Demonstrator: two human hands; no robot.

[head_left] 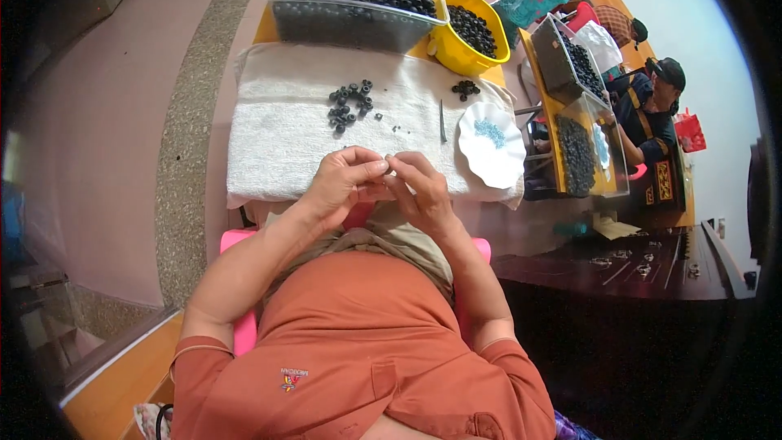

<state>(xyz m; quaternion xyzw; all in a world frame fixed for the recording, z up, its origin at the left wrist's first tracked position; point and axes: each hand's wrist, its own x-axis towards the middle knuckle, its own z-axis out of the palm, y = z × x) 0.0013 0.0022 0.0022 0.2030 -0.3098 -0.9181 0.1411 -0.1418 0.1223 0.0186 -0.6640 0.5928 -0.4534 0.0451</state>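
Note:
My left hand [349,181] and my right hand [421,187] meet over the near edge of a white towel [277,130] spread on the table. Thumbs and forefingers of both are pinched together, tip to tip. Whatever lies between them is too small or hidden to make out. Beyond my left hand is a loose cluster of small black ring-shaped parts [340,112]. A smaller pile of black parts [465,90] sits farther right. Near my right hand lie thin dark tweezers [443,122] and a white scalloped plate [501,165] with tiny light-blue pieces [489,133] on it.
A clear bin [350,15] heaped with black parts stands at the far edge, beside a yellow basin [447,47] of them. To the right, a person [652,106] in a dark cap sits at another table with bins [562,73]. A dark glossy tabletop [570,265] is at near right.

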